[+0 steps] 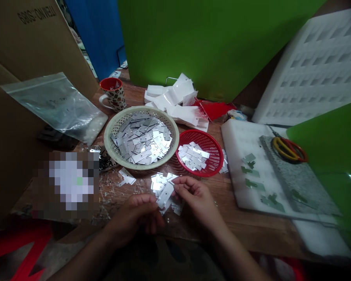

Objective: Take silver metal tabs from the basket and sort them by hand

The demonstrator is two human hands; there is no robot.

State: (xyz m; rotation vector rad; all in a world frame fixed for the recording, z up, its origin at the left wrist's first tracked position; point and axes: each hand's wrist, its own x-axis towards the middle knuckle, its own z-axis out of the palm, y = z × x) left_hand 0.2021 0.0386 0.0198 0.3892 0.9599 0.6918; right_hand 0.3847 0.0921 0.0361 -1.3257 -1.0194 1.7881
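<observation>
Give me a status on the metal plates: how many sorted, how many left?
Done, apparently: a small batch of plates in the red basket. In hand: the left hand and right hand together hold a metal plate above a small loose pile on the table. Left: the cream basket holds far more plates, so most probably remain.

Silver metal plates (142,139) fill a cream basket (111,128). Smaller basket (213,150): red. Mug (114,93): red interior, patterned exterior. Scissor handles (289,149): yellow and red. Foam sheet (240,136): white. Bench (222,195): brown wood.
</observation>
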